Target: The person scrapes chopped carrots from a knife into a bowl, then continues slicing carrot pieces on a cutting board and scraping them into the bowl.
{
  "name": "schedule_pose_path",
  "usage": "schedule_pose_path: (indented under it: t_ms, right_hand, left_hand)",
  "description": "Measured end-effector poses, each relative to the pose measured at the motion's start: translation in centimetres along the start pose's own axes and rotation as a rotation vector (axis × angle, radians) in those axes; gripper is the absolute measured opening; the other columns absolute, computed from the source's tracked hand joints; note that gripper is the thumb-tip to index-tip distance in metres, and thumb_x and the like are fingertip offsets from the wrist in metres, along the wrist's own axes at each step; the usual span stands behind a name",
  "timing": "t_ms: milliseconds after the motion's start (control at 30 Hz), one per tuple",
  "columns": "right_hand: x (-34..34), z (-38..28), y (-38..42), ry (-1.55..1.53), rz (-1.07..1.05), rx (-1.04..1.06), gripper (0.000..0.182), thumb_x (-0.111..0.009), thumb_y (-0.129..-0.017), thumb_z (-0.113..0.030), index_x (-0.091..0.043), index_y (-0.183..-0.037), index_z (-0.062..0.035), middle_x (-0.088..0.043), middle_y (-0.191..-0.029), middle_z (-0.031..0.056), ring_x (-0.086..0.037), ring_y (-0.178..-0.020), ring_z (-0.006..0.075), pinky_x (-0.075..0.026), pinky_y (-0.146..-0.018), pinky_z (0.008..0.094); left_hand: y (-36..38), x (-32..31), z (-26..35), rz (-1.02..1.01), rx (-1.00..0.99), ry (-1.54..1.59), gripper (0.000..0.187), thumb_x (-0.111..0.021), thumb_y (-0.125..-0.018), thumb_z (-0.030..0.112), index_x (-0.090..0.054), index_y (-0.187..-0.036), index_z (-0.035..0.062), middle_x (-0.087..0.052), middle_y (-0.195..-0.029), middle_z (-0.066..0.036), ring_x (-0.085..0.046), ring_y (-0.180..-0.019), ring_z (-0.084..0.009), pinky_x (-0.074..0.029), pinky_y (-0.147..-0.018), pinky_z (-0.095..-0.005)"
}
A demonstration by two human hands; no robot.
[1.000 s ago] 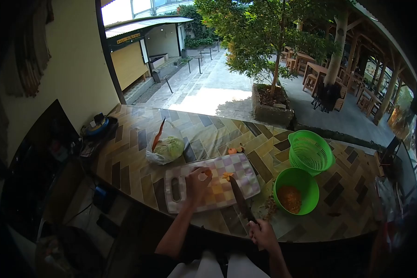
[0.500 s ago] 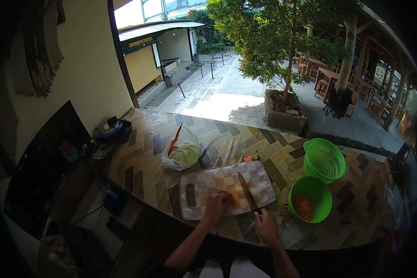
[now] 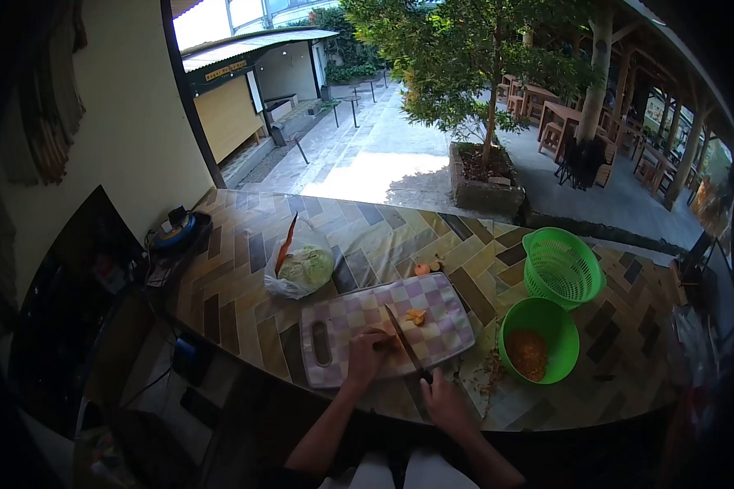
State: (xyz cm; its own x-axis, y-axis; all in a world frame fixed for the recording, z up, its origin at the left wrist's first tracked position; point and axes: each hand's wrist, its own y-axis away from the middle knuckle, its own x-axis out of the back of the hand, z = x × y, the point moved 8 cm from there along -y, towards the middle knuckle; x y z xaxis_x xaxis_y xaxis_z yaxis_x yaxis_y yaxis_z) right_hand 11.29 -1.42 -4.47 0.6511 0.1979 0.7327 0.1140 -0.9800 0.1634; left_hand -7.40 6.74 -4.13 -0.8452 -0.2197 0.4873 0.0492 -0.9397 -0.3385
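Note:
On the purple-and-white checked cutting board [image 3: 453, 322], my left hand [image 3: 367, 356] is closed, fingertips bent down on an orange piece that looks like carrot [image 3: 391, 343], mostly hidden. My right hand [image 3: 444, 398] grips the black handle of a knife [image 3: 406, 342]. Its blade slants up and left across the board, just right of my left fingers. Beyond the blade lie a few loose cut orange pieces [image 3: 416, 316]. To the right stands a green bowl [image 3: 568, 346] with finely cut orange bits [image 3: 528, 355] in it.
A green colander [image 3: 563, 265] stands behind the bowl. Cabbage [image 3: 308, 267] and a long carrot [image 3: 285, 244] sit in a clear plastic bag [image 3: 284, 285] at back left. Small round orange-pink items [image 3: 422, 269] lie behind the board. Peelings [image 3: 489, 375] litter the tiled counter [image 3: 245, 301].
The view has turned slightly right. My knife has shifted left across the board towards my left fingers, leaving the cut orange pieces uncovered on the blade's right side.

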Motion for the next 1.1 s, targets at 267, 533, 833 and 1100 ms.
schedule_pose_path:
  t_ms: [267, 533, 833, 1100]
  right_hand:
    - [-0.1, -2.5, 0.2, 0.120, -0.056, 0.052, 0.030, -0.046, -0.101, -0.027, -0.043, -0.108, 0.0015, -0.065, -0.077, 0.0275, -0.065, -0.076, 0.0475, -0.051, -0.068, 0.0566]
    - [-1.8, -1.8, -2.9, 0.035, -0.052, 0.055, 0.030, -0.046, -0.101, -0.026, -0.042, -0.108, 0.0027, -0.064, -0.078, 0.0311, -0.062, -0.077, 0.0504, -0.049, -0.067, 0.0587]
    - [-1.0, -2.4, -1.1, -0.018, -0.038, 0.019, 0.028, -0.048, -0.101, -0.025, -0.043, -0.106, 0.0019, -0.064, -0.077, 0.0302, -0.063, -0.077, 0.0490, -0.050, -0.065, 0.0569]
    - [-1.9, -3.2, -1.8, 0.116, -0.075, -0.038, 0.027, -0.047, -0.101, -0.023, -0.043, -0.109, 0.0020, -0.066, -0.080, 0.0280, -0.065, -0.078, 0.0470, -0.051, -0.066, 0.0561]
  left_hand:
    - [0.0, -0.1, -0.2, -0.009, 0.030, -0.006, 0.012, -0.074, -0.078, 0.010, -0.077, -0.088, 0.0046, -0.070, -0.092, -0.015, -0.069, -0.083, -0.0296, -0.054, -0.076, -0.0364]
    - [0.1, -0.2, 0.7, -0.043, -0.004, -0.047, 0.014, -0.072, -0.085, 0.015, -0.077, -0.093, 0.0048, -0.070, -0.095, -0.015, -0.067, -0.087, -0.0292, -0.052, -0.078, -0.0356]
    - [0.3, 0.1, 1.5, -0.058, 0.029, -0.055, 0.015, -0.070, -0.086, 0.011, -0.076, -0.098, 0.0043, -0.070, -0.097, -0.015, -0.065, -0.094, -0.0297, -0.052, -0.080, -0.0366]
    - [0.6, 0.0, 1.0, -0.042, -0.001, -0.069, 0.018, -0.070, -0.081, 0.005, -0.076, -0.099, 0.0034, -0.070, -0.101, -0.014, -0.065, -0.095, -0.0312, -0.051, -0.083, -0.0373]
